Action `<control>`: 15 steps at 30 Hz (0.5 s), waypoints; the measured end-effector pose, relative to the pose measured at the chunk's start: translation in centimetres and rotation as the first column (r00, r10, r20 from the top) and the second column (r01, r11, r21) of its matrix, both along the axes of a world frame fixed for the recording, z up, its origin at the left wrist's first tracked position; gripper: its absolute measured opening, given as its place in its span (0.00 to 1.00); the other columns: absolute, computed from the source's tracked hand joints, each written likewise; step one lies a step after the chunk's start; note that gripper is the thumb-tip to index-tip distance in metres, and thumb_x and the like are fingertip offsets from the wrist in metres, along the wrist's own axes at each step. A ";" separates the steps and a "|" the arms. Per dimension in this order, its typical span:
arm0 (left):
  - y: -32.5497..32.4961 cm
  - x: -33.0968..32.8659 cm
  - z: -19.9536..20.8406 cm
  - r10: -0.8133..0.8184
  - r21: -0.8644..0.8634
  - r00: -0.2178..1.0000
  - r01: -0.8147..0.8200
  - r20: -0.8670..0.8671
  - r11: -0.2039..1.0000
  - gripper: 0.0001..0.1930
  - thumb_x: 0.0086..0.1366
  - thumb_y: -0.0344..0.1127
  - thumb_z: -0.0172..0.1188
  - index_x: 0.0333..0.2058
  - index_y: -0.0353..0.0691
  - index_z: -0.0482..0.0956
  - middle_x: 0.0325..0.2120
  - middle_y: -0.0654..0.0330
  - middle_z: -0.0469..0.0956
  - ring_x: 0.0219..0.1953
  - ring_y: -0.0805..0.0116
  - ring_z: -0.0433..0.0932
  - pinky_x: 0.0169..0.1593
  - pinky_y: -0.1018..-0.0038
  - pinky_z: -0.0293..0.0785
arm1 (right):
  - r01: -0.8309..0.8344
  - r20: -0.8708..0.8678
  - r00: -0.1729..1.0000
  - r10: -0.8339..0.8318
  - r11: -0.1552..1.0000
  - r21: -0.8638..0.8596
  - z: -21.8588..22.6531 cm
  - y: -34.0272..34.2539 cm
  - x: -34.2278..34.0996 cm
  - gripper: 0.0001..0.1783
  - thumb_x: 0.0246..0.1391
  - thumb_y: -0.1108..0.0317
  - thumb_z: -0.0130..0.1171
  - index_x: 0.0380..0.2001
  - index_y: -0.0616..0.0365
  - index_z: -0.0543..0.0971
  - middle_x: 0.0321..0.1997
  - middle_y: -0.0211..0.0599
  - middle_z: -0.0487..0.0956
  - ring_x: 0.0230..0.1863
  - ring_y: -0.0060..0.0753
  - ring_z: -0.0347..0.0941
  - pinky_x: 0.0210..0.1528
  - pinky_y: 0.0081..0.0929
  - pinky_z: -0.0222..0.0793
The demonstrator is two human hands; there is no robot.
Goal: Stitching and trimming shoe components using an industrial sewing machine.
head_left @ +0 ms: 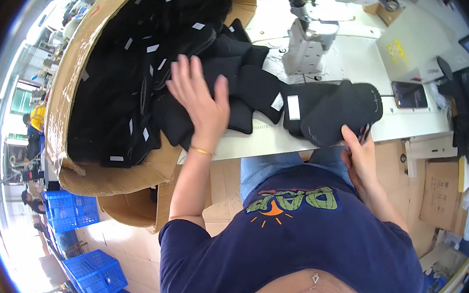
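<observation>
My left hand (202, 105) lies with its fingers spread on a heap of black padded fabric pieces (255, 87), at the edge of the box and the table. My right hand (361, 156) grips the near edge of a black fabric piece (333, 113) with a rounded end, thumb on top. Its other fingers are partly hidden beneath. A white label (294, 107) shows at the left end of that piece. Something dark and narrow shows by the right fingers; I cannot make out what it is.
A large cardboard box (62, 100) full of labelled black pieces stands at the left. Behind the held piece rises a sewing machine head (308, 45) on the white table (270, 141). A phone (409, 96) lies at the right. Blue crates (95, 273) stand on the floor at lower left.
</observation>
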State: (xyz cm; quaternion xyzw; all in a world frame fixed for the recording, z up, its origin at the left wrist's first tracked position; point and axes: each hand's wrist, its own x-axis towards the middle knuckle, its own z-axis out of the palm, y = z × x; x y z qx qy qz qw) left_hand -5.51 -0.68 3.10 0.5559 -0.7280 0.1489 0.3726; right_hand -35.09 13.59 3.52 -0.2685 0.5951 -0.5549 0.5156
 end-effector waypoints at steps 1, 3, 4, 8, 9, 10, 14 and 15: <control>1.5 -1.4 0.0 -0.225 -0.037 0.973 0.223 -0.046 0.974 0.39 0.62 0.54 0.59 0.64 0.35 0.61 0.68 0.43 0.53 0.70 0.42 0.48 0.68 0.40 0.38 | 0.012 0.002 1.000 -0.012 1.000 0.006 0.0 -0.2 -0.5 0.20 0.59 0.59 0.62 0.48 0.56 0.69 0.29 0.28 0.73 0.14 0.13 0.56 0.12 0.14 0.47; 3.9 -4.5 -0.1 -0.522 0.053 0.852 0.520 0.026 0.852 0.40 0.58 0.54 0.63 0.64 0.39 0.63 0.67 0.43 0.54 0.70 0.42 0.49 0.68 0.41 0.39 | -0.128 -0.068 0.989 0.128 0.992 0.013 0.2 -1.0 -1.2 0.23 0.61 0.59 0.60 0.53 0.58 0.67 0.27 0.29 0.74 0.14 0.14 0.61 0.13 0.14 0.48; 4.9 -6.1 0.0 -0.563 0.086 0.823 0.557 0.072 0.826 0.42 0.56 0.55 0.64 0.64 0.39 0.63 0.67 0.43 0.55 0.69 0.41 0.50 0.69 0.43 0.40 | -0.238 -0.045 0.971 0.235 0.969 -0.071 0.3 -1.7 -1.6 0.26 0.62 0.60 0.59 0.57 0.62 0.64 0.29 0.36 0.79 0.15 0.16 0.68 0.13 0.15 0.51; 4.9 -10.4 -0.5 -0.643 0.236 0.766 0.621 0.019 0.747 0.45 0.49 0.50 0.71 0.64 0.43 0.64 0.66 0.42 0.54 0.68 0.41 0.53 0.69 0.46 0.46 | -0.456 -0.178 0.876 0.448 0.890 -0.003 -0.5 -3.2 -3.9 0.20 0.63 0.65 0.56 0.53 0.64 0.66 0.32 0.47 0.82 0.12 0.22 0.70 0.15 0.17 0.65; 4.6 -11.0 -0.4 -0.649 0.264 0.761 0.622 0.019 0.737 0.44 0.49 0.47 0.72 0.64 0.44 0.64 0.66 0.42 0.55 0.66 0.41 0.55 0.68 0.48 0.49 | -0.452 -0.178 0.878 0.444 0.892 -0.001 -0.5 -3.2 -4.5 0.20 0.63 0.65 0.56 0.53 0.64 0.66 0.32 0.47 0.82 0.12 0.22 0.70 0.15 0.17 0.65; 4.2 -11.4 -0.6 -0.655 0.266 0.756 0.628 0.017 0.731 0.44 0.49 0.47 0.72 0.64 0.44 0.64 0.66 0.42 0.55 0.66 0.41 0.55 0.68 0.48 0.49 | -0.414 -0.123 0.906 0.405 0.909 -0.057 -0.4 -3.2 -5.0 0.19 0.63 0.64 0.56 0.52 0.63 0.67 0.32 0.46 0.82 0.12 0.21 0.69 0.14 0.17 0.64; 2.8 -12.4 -1.7 -0.672 0.272 0.740 0.641 0.030 0.717 0.39 0.49 0.38 0.69 0.62 0.43 0.67 0.64 0.44 0.60 0.61 0.44 0.64 0.65 0.53 0.59 | -0.229 -0.090 0.972 0.217 0.962 -0.148 -1.0 -2.8 -6.4 0.19 0.66 0.61 0.53 0.52 0.63 0.67 0.26 0.44 0.82 0.10 0.17 0.64 0.13 0.14 0.57; 2.5 -12.5 -1.8 -0.654 0.233 0.756 0.628 0.046 0.742 0.38 0.49 0.36 0.67 0.62 0.43 0.68 0.63 0.45 0.61 0.60 0.45 0.66 0.64 0.54 0.61 | -0.219 -0.153 0.969 0.194 0.961 -0.171 -1.2 -2.8 -7.0 0.21 0.66 0.60 0.52 0.54 0.63 0.67 0.25 0.44 0.81 0.09 0.16 0.63 0.13 0.13 0.55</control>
